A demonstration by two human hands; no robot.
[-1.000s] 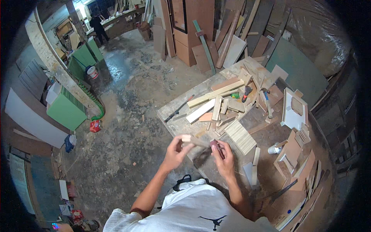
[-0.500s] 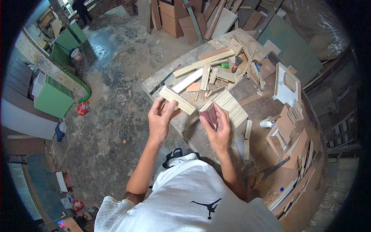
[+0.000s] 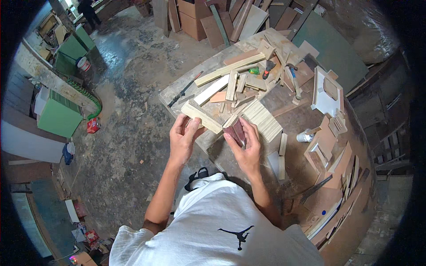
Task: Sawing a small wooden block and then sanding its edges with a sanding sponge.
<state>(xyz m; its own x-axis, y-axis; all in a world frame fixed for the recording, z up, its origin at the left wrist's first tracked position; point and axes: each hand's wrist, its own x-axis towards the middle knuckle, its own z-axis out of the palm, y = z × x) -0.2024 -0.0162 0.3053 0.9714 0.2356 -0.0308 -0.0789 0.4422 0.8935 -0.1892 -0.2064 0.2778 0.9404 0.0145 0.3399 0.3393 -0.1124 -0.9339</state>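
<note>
Since one second ago, the pale wooden strip (image 3: pixel 202 117) has turned its broad side to the view. The left hand (image 3: pixel 182 141) pinches it over the table's (image 3: pixel 295 124) edge; just beside, the right hand's (image 3: pixel 247 153) fingers grip a dark-red-covered block (image 3: pixel 233 130). Beyond lies a hammer (image 3: pixel 293 82).

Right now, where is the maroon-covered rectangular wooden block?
In the head view, the maroon-covered rectangular wooden block is in the right hand, just right of the pale flat wooden strip in the left hand.
</note>
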